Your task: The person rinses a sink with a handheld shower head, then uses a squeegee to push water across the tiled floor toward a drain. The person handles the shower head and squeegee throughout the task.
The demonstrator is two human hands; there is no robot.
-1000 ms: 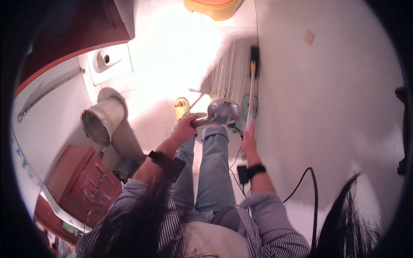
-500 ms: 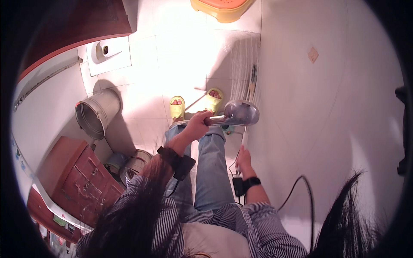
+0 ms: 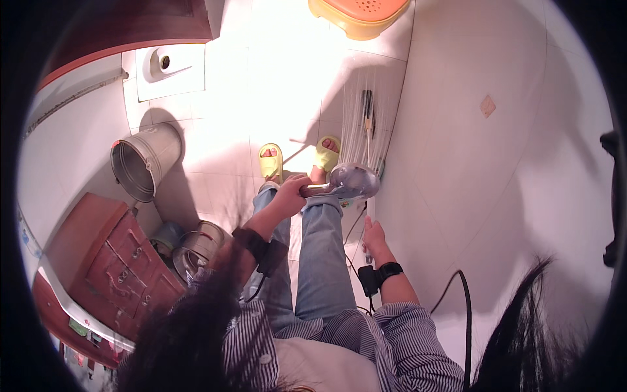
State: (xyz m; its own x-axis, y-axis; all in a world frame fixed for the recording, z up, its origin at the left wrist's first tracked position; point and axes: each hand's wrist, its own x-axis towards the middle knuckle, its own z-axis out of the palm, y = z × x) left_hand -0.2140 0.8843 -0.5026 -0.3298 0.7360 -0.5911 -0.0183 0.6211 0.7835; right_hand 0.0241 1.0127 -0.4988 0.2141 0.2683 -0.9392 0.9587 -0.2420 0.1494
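My left hand (image 3: pixel 289 198) is wrapped round the handle of a chrome shower head (image 3: pixel 356 181), held in front of my knees. Thin streams of water spray from it toward the floor by the right wall. Farther right and nearer to me, my right hand (image 3: pixel 374 238) is closed round a long, thin pale stick (image 3: pixel 369 140) with a dark far end. That end lies under the spray, close to the floor; its exact kind I cannot make out. The shower head hides the stick's middle.
An orange and yellow plastic stool (image 3: pixel 359 18) stands at the far end. A squat toilet (image 3: pixel 164 64) is at far left, with a tipped metal bucket (image 3: pixel 153 153) nearer. A red cabinet (image 3: pixel 117 268) stands at left. A black hose (image 3: pixel 467 307) curves at right. Yellow slippers (image 3: pixel 270 161) are on my feet.
The shower head has shifted slightly left and nearer to me, still spraying. The stick's dark far end has swung left, away from the wall. Both hands keep their grip.
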